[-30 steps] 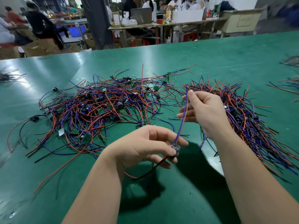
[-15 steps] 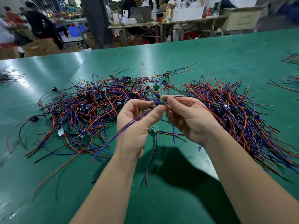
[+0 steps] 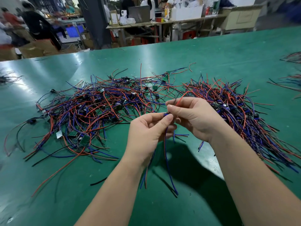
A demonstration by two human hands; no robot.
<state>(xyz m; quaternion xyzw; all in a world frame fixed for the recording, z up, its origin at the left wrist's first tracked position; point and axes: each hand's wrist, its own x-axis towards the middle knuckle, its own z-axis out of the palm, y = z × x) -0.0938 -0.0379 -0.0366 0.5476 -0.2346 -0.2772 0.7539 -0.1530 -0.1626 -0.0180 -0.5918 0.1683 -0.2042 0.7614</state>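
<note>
My left hand point(image 3: 149, 132) and my right hand point(image 3: 193, 116) meet above the green table point(image 3: 211, 62), fingertips almost touching. Between them is a small wired part point(image 3: 166, 114), pinched by my left thumb and forefinger. Its blue and red wires point(image 3: 169, 168) hang down past my left wrist. My right hand pinches a short red wire end point(image 3: 180, 99) that sticks up and left from its fingertips. The part itself is mostly hidden by fingers.
A tangled pile of red, blue and black wires with small green boards point(image 3: 91, 115) lies left of my hands. A second, more aligned wire pile point(image 3: 241, 115) lies to the right. More wire bundles point(image 3: 291, 57) sit at the far right edge. Workbenches and people stand beyond the table.
Both hands have dropped slightly and shifted right. The wires that ran across my left palm now hang straight down, and my right hand has pulled a red wire end upward.
</note>
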